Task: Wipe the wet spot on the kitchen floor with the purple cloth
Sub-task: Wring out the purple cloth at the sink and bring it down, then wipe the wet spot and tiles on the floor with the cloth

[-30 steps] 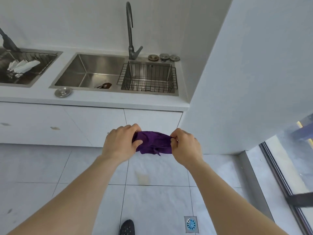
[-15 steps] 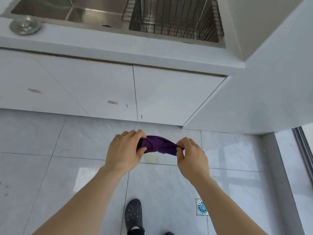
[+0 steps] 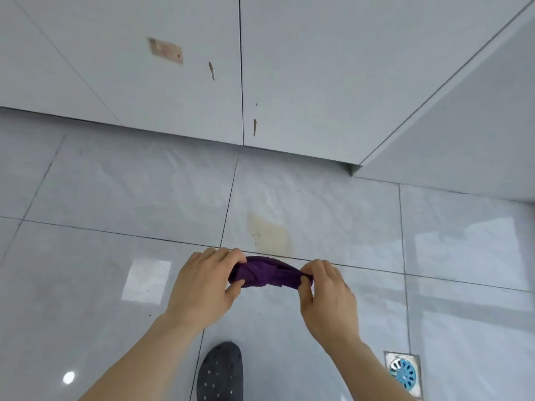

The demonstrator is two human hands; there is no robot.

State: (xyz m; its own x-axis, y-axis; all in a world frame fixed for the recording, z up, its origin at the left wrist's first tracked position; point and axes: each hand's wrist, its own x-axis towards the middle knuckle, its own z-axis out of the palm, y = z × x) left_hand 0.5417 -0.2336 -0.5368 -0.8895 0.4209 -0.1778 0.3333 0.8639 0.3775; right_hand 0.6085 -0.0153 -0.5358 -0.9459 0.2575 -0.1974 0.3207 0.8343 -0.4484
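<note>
A bunched purple cloth is stretched between both hands above the grey tiled floor. My left hand grips its left end and my right hand pinches its right end. A yellowish wet spot lies on the floor tile just beyond the cloth, close to a grout line. The cloth hangs in the air, apart from the spot.
White cabinet doors with a few brown marks rise behind the floor, and a white wall panel juts out at the right. A floor drain sits at the lower right. A dark perforated shoe stands below my hands.
The view has tilted down and come closer to the floor; the sink and counter have left the frame. Both hands still hold the cloth, now lower and just short of the wet spot.
</note>
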